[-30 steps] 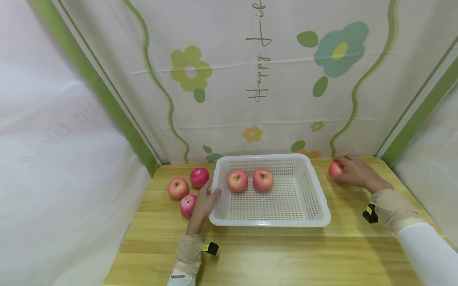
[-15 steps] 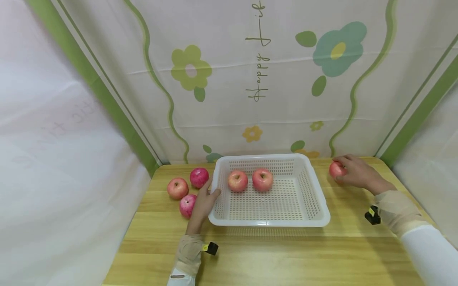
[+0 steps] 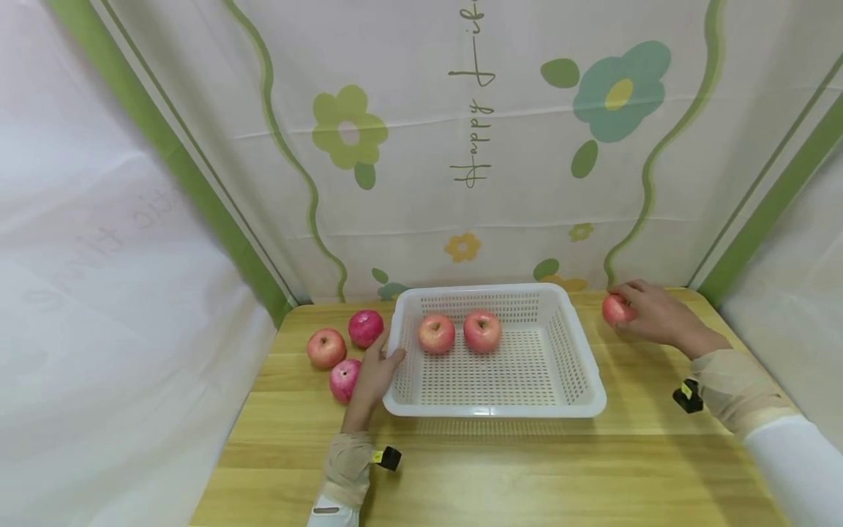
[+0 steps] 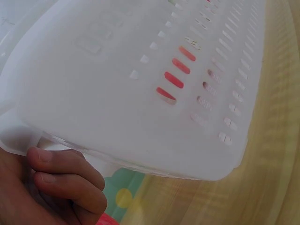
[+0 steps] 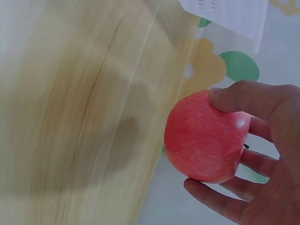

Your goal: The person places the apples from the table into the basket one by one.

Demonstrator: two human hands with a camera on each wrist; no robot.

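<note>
My right hand (image 3: 655, 315) grips a red apple (image 5: 206, 138) to the right of the basket, with the thumb on one side and the fingers round the other. My left hand (image 3: 377, 373) holds the left rim of a white perforated plastic basket (image 3: 490, 411); in the left wrist view its fingers (image 4: 70, 180) curl at the basket's edge. Inside the basket sit two apples, a paler one (image 3: 436, 334) on the left and a redder one (image 3: 482, 332) beside it.
Left of the basket, on the wooden table (image 3: 276, 454), lie a pale red apple (image 3: 326, 348) and two magenta round fruits, one farther back (image 3: 365, 328) and one (image 3: 345, 380) partly behind my left hand. A printed cloth (image 3: 408, 146) hangs behind the table.
The right hand and its apple have barely shifted. My left hand stays at the basket's rim, and the fruits keep their places.
</note>
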